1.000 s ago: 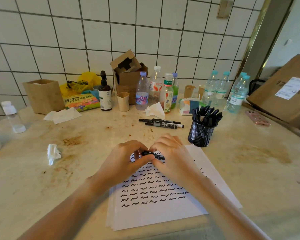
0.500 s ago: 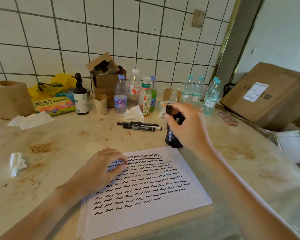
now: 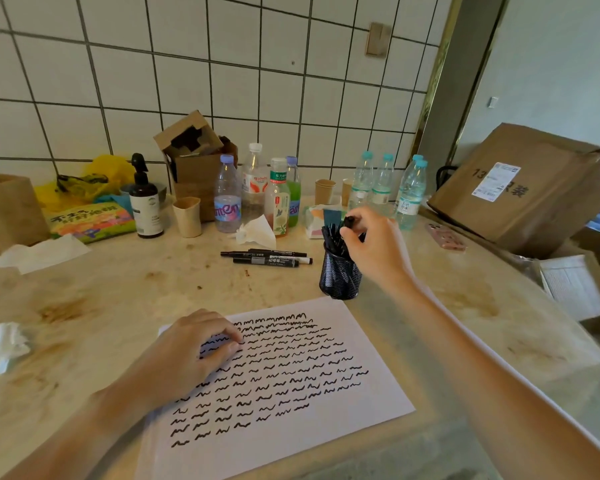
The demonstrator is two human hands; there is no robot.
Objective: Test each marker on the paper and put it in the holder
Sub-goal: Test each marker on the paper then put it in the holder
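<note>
Now the right hand (image 3: pixel 374 244) fingers pinch a marker (image 3: pixel 349 221) above the holder (image 3: pixel 340 277); left hand (image 3: pixel 191 355) fingers rest loose on paper (image 3: pixel 291 427).

Left hand (image 3: pixel 191 348) resting flat, fingers loosely bent, right hand (image 3: pixel 371 242) raised, seemingly pinching

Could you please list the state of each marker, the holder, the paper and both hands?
Marker: capped, held above the holder.
Holder: upright, nearly full.
Loose markers: capped, lying flat.
Paper: flat, covered in squiggles.
Left hand: resting on the paper.
Right hand: gripping the marker.
</note>
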